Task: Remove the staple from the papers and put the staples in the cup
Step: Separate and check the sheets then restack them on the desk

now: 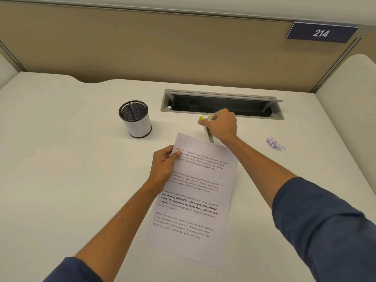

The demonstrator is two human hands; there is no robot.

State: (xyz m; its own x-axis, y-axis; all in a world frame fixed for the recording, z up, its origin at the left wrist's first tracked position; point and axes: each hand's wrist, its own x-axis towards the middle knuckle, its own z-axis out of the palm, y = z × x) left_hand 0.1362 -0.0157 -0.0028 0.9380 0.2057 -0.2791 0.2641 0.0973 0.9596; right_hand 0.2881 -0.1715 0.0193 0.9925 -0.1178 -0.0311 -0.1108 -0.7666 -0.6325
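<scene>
Both arms stretched out forward, dark blue sleeves pushed up past the forearms. Left hand sits knuckles-up, thumb pinching the left edge of the white printed paper sheets. Right hand reaches further ahead, fingers curled around a yellow-and-metal staple remover.

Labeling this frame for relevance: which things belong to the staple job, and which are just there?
Job:
- stapled papers, left hand pinching their left edge
- yellow-handled staple remover, gripped by right hand
- mesh cup, standing left of the papers

Just there:
- open cable hatch in the desk
- ink scribble
- 214 sign
</scene>
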